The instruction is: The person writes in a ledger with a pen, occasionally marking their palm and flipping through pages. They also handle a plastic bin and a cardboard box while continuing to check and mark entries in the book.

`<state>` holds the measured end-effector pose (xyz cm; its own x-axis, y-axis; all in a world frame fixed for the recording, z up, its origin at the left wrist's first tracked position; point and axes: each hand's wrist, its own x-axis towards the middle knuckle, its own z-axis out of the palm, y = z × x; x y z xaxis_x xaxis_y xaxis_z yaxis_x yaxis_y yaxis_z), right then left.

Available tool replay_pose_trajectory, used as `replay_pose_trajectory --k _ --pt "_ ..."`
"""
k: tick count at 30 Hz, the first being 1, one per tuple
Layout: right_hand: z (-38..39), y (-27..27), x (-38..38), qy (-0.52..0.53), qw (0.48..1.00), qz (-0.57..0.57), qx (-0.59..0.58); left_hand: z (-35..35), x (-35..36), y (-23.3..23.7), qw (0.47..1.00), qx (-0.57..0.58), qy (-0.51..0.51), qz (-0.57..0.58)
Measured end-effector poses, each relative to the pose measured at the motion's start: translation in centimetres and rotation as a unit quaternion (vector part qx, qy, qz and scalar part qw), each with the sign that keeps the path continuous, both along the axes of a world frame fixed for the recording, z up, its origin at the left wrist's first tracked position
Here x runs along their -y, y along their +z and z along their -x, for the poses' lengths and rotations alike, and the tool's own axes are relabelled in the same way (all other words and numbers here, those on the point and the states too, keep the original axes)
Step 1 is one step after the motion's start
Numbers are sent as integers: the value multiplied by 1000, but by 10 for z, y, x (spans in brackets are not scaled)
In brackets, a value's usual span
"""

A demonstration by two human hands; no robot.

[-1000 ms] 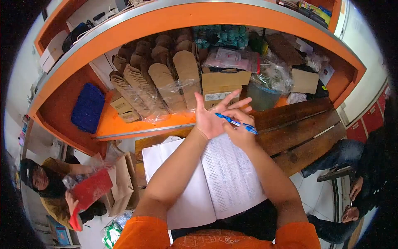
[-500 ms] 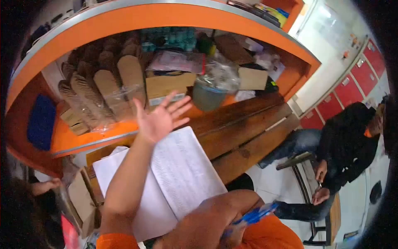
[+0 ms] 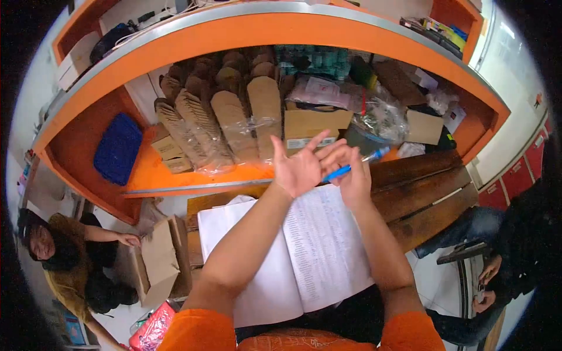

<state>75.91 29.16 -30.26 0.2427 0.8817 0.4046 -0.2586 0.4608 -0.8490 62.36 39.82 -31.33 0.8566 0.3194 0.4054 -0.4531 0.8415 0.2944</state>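
Note:
My left hand [image 3: 297, 173] is held palm up with its fingers spread, above the top of an open notebook [image 3: 328, 245]. Close against those fingers, my right hand [image 3: 356, 186] grips a blue pen [image 3: 337, 174], which points down to the left. The notebook lies on a wooden bench, its right page covered with handwritten lines and its left page partly under my left forearm.
Cardboard pieces [image 3: 234, 126] in plastic wrap, a brown box [image 3: 316, 124] and a plastic-covered bucket [image 3: 369, 137] fill the orange shelf. On the left, a person [image 3: 70, 251] reaches to an open carton [image 3: 159, 257]. Another person [image 3: 503, 269] sits at the right.
My right hand has come up from beside my lap with the pen, meeting my left hand over the notebook. The camera view has turned left, showing more of the person there.

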Motion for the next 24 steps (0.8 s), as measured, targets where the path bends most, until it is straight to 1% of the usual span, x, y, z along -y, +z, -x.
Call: replay_pose_trajectory --k 1,2,3,4,5,6,7,8,10,11,13,17,20,22,24 --pt "4 -13 -6 4 1000 -3 -2 0 3 4 1000 -21 11 7" --pt "13 -20 -6 -25 1000 8 12 0 -1 3 1000 -21 16 3" --pt "19 -26 -6 -56 998 24 25 0 -4 0 1000 0 -9 -10" --pt "22 -32 -5 -54 998 27 23 1 -4 -5 999 21 -35 -21" --pt "27 -29 -1 -85 992 35 92 2 -1 -3 999 -13 -13 -30" --pt "31 -25 -2 -115 979 38 162 1 2 0 999 -12 -12 -29" --pt "35 -25 -3 -131 983 13 131 2 3 3 999 -24 -1 -35" --pt "34 -28 -4 -130 983 11 132 2 4 3 998 -37 11 -40" --pt "29 -35 -8 -164 952 -82 244 1 3 2 999 -31 4 -39" --pt "29 -31 -5 -162 953 -83 243 1 3 1 999 -26 -6 -35" --pt "28 -20 3 -167 922 -54 344 -1 4 0 999 -31 -7 -44" --pt "28 -25 -5 -167 928 -83 324 -2 4 -1 996 -38 1 -76" --pt "30 -29 -4 -169 930 -74 319 -1 5 1 997 -43 -4 -65" --pt "30 -32 -3 -144 946 -34 290 -1 6 1 997 -43 -4 -67" --pt "30 -32 -3 -149 939 -31 308 -1 7 3 997 -46 -5 -69"
